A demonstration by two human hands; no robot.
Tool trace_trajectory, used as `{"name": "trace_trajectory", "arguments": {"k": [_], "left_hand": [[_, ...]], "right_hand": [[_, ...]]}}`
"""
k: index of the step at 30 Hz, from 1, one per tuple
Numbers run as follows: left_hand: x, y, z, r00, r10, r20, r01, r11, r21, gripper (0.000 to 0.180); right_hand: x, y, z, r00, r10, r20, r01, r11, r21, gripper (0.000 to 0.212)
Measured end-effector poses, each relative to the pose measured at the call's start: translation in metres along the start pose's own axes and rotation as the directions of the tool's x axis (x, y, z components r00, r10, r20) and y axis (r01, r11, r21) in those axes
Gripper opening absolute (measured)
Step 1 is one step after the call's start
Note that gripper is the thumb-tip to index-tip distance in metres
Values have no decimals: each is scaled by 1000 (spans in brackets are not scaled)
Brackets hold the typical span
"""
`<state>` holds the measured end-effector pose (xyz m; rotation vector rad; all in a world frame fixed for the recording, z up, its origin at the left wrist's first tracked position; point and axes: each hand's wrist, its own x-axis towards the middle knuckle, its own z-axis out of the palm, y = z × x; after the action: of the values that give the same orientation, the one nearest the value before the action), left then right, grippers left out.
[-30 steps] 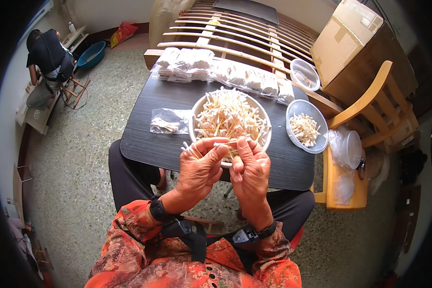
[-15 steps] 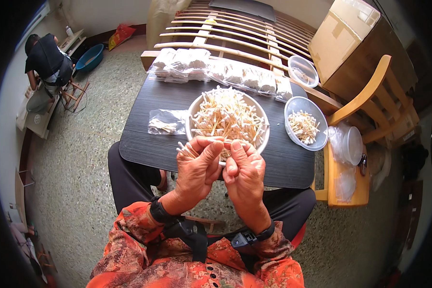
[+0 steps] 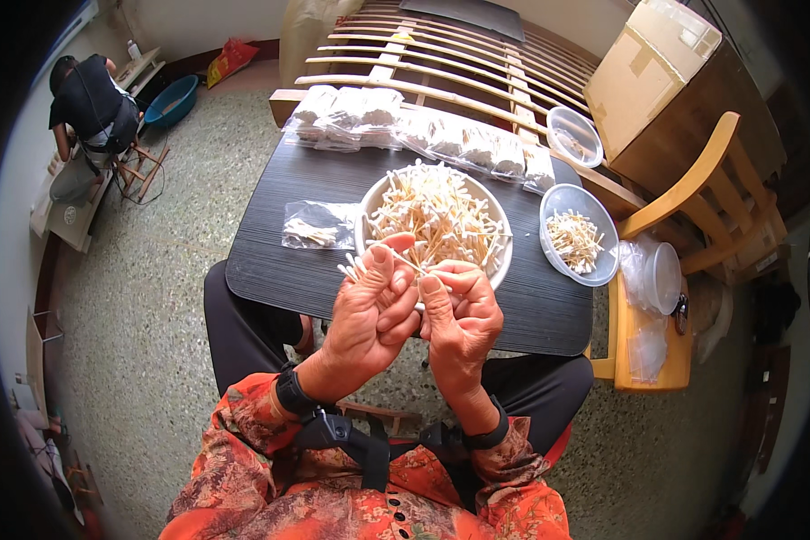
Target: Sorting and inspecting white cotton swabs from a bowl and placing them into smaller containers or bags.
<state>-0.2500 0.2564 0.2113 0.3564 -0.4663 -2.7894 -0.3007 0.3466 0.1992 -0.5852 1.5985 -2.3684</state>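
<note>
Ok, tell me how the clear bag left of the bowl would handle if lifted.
The clear bag is likely floppy: its film looks wrinkled. It is probably light, holding a small bunch of cotton swabs, which may slide inside, as they fill just part of it.

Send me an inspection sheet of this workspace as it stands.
Surface: dark table, bare at the near left.
Working items: white bowl heaped with cotton swabs; translucent bowl to its right, partly filled; filled bags along the far edge.
Clutter: small bag left of the white bowl.
Hands: left hand holds several swabs; right hand at one swab's end, grip unclear.
Cables: thin dark cord near the co-worker's stool.
Surroundings: slatted frame, cardboard box, wooden chair.
</note>
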Motion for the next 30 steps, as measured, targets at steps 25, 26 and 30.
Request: {"name": "trace_trajectory", "arguments": {"k": [25, 26, 30], "left_hand": [[2, -5, -9, 984, 176, -17, -166, 951, 261, 18], [1, -7, -7, 983, 182, -15, -172, 950, 260, 18], [-2, -12, -6, 972, 235, 14, -225, 906, 359, 19]], "right_hand": [[2, 0, -10, 993, -47, 113, 83, 935, -344, 34], [2, 0, -9, 992, -50, 118, 88, 935, -343, 34], [4, -7, -11, 991, 81, 102, -55, 970, -238, 39]]}}
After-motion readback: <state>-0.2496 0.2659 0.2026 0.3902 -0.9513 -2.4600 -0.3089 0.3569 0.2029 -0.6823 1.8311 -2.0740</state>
